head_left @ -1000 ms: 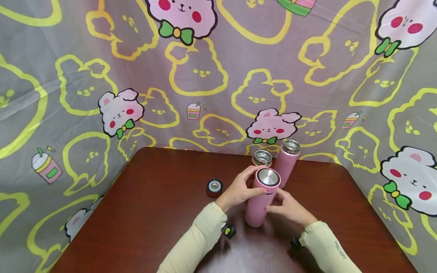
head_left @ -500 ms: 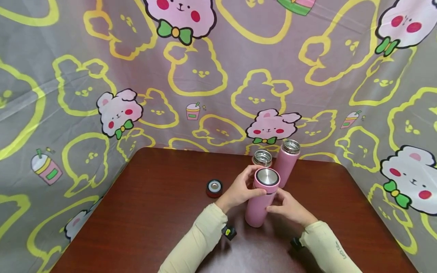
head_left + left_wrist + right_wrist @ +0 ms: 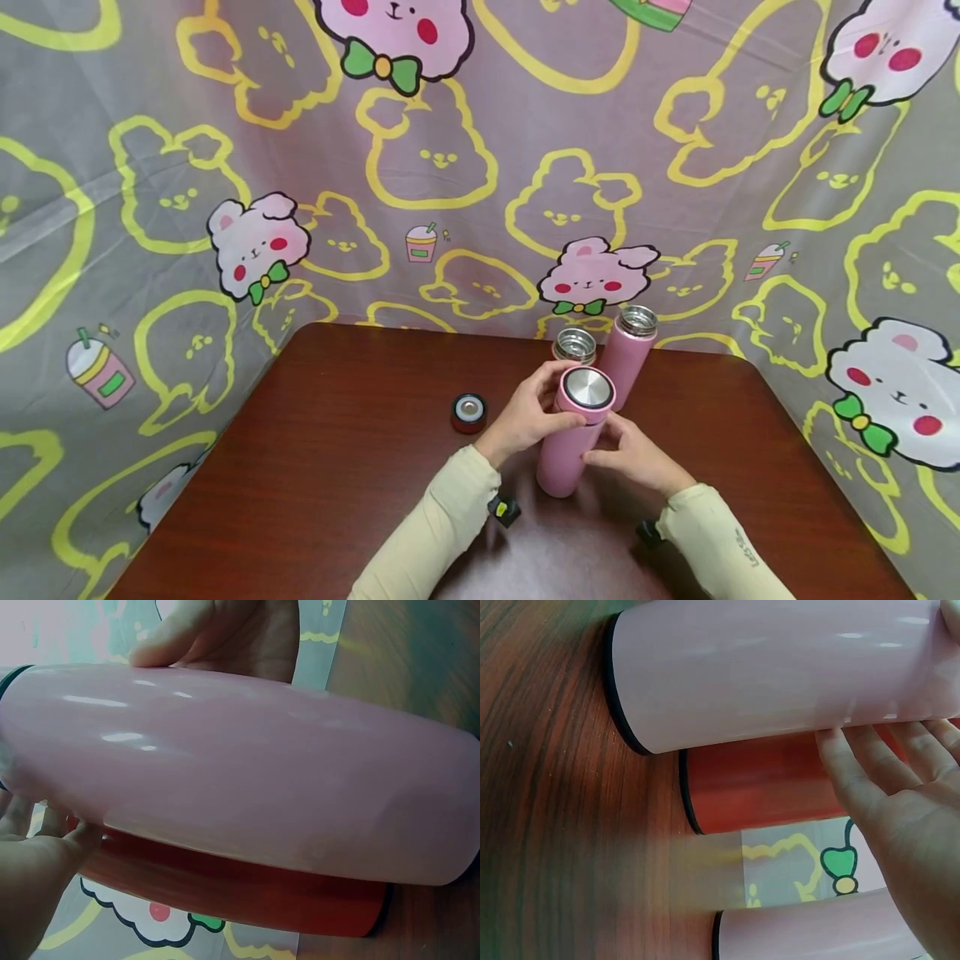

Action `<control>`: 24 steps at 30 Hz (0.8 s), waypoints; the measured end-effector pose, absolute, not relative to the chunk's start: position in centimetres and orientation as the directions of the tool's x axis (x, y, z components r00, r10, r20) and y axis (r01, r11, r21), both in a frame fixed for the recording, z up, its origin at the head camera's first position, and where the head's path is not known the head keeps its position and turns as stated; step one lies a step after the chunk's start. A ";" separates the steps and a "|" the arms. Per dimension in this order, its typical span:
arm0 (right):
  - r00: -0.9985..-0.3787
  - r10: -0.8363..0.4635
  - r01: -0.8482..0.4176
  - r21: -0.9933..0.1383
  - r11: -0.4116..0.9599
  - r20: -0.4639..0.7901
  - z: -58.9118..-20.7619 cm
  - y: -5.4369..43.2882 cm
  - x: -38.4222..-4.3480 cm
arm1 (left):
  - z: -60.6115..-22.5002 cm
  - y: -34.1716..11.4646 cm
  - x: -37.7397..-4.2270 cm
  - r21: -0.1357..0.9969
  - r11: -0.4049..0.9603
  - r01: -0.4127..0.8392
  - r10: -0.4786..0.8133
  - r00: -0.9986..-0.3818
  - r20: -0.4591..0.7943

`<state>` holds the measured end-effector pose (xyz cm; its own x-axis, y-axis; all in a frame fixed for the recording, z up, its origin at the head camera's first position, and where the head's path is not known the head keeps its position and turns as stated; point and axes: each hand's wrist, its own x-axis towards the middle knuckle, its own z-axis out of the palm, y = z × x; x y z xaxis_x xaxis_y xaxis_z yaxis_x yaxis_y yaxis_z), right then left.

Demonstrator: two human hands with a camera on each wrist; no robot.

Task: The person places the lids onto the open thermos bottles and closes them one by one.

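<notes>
- A small curtained-off nook around a table (image 3: 360,417); the room beyond is hidden, so home, office or studio cannot be told.
- The table itself has dark red-brown wood grain, rounded far corners and a glossy sheen at its near side.
- Creased greyish fabric (image 3: 491,229) hangs behind the table and along both its sides.
- Printed on the fabric behind the table: yellow animal outlines (image 3: 373,158), bow-tied rabbits (image 3: 596,273), drink cups (image 3: 422,244).
</notes>
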<state>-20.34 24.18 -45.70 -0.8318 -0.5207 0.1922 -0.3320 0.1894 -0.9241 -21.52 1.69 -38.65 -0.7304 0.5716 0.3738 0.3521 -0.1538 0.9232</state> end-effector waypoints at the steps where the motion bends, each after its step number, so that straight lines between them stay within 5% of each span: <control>1: -0.831 -0.521 -0.331 -0.925 0.186 0.193 -45.7 24.2 -20.3 | -38.9 1.8 -21.8 0.922 -0.159 0.352 0.574 -0.727 0.376; 11: -0.826 -0.530 -0.325 -0.931 0.168 0.193 -45.7 24.1 -20.2 | -41.5 2.1 -23.3 0.908 -0.212 0.361 0.640 -0.651 0.408; 24: -0.827 -0.529 -0.325 -0.930 0.171 0.191 -45.5 24.2 -20.2 | -41.5 2.3 -23.3 0.901 -0.229 0.368 0.588 -0.685 0.429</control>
<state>-20.17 24.15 -45.46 -0.8270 -0.5286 0.1912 -0.3246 0.1714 -0.9302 -23.28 2.29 -41.47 -0.6850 0.5885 0.4295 0.3684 -0.2288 0.9011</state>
